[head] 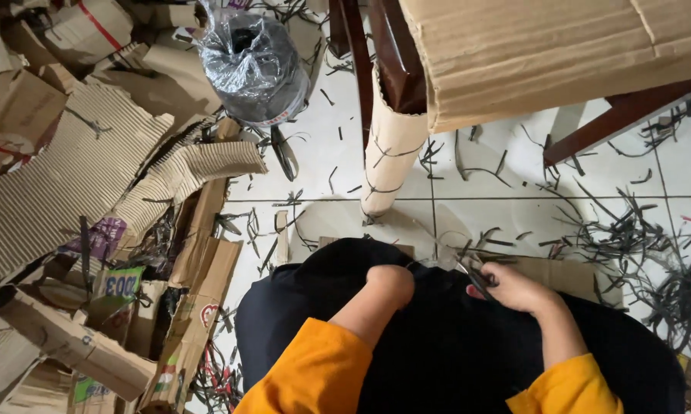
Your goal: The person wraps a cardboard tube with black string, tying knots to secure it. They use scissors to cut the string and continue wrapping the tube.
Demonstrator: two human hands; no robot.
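Both hands rest on my lap, which is covered in black cloth (437, 345); my sleeves are orange. My left hand (391, 282) is closed into a fist, and a thin black strand (437, 263) seems to run from it toward the other hand. My right hand (510, 287) is closed around dark scissors (477, 277), their tips pointing left toward the strand. In front of my knees stands a chair leg wrapped in cardboard (391, 146) and tied with black string.
Torn corrugated cardboard pieces (77, 176) pile up on the left. A large spool of black cord in clear plastic (255, 65) stands at the top. Cut black strips (652, 253) litter the white tile floor on the right. A wrapped cardboard bundle (560, 46) sits top right.
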